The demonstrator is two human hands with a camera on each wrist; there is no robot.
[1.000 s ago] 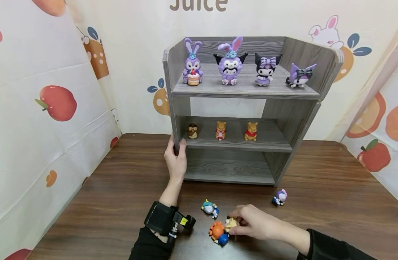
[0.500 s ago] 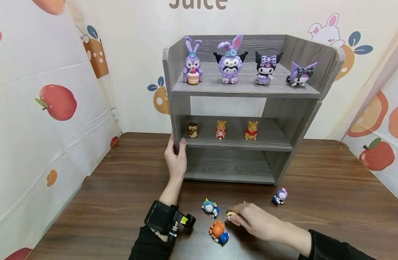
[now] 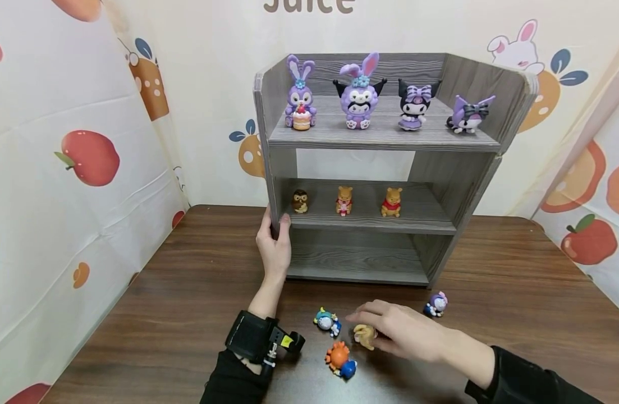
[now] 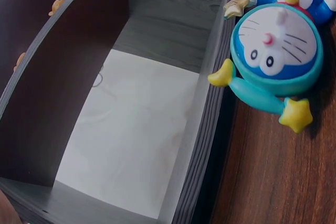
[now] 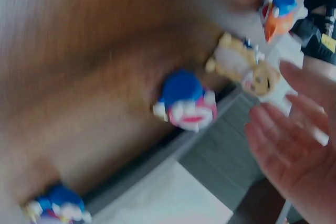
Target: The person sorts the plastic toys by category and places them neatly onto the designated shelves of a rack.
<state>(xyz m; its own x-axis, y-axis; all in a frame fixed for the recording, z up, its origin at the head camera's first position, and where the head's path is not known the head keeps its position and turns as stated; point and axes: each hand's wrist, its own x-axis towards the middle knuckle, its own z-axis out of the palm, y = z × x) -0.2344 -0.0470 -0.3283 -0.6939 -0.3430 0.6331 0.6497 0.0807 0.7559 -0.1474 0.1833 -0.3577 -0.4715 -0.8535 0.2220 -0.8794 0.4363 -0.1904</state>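
Right hand point(image 3: 400, 331): fingers slack and spread apart, nothing in their hold. Tan figure point(image 3: 365, 335) lies on the table point(image 3: 198, 336) just left of and below those fingers; cannot tell whether they touch. Left hand point(image 3: 275, 247): clasps the left side panel of the shelf point(image 3: 360, 143), thumb in front, other fingers mostly hidden behind.

Teal figure point(image 3: 326, 322) just past the right fingertips. Orange figure point(image 3: 336, 354), round-headed, nearer the person than that hand. Purple figure point(image 3: 436, 304) beyond it, to the right. Shelf stands farther off: grey, streaked wood grain, ridged front edges. Table brown, grained, faintly glossy. Right of the left hand's grip, the middle board holds an owl point(image 3: 299, 201) and two bears point(image 3: 344, 202); well above it, four figures point(image 3: 359, 104) with long or pointed ears. All toys smooth, rounded, plastic-looking.

Left wrist view alone gives the teal figure's whiskered white face, pink nose, and hood tips ending in a yellow star point(image 4: 296, 115) and crescent point(image 4: 222, 73).

Right wrist view, blurred, adds the palm side of the right hand and the tan figure's pale belly and dark eyes.
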